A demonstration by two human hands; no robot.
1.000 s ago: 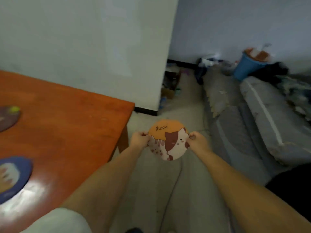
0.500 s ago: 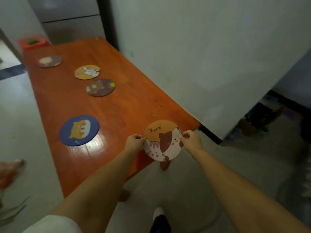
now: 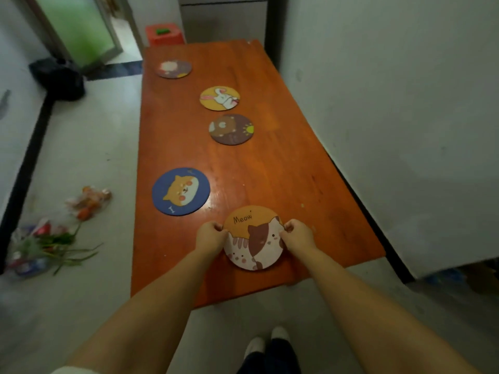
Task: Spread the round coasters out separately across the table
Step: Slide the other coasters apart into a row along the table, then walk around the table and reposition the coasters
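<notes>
I hold an orange "Meow" cat coaster over the near end of the orange wooden table. My left hand pinches its left edge and my right hand pinches its right edge. Whether it rests on the wood or hovers just above, I cannot tell. Several other round coasters lie apart on the table: a blue dog one to the near left, a brown bear one in the middle, a yellow rabbit one behind it, and a dark one at the far left.
A white wall runs close along the table's right edge. A red stool stands past the far end. Flowers and wrappers lie on the floor to the left, near a black bag. My feet are below the near edge.
My view swung left from the floor beside the table to the table itself. Both hands carried the cat coaster from off the table's corner to over its near end.
</notes>
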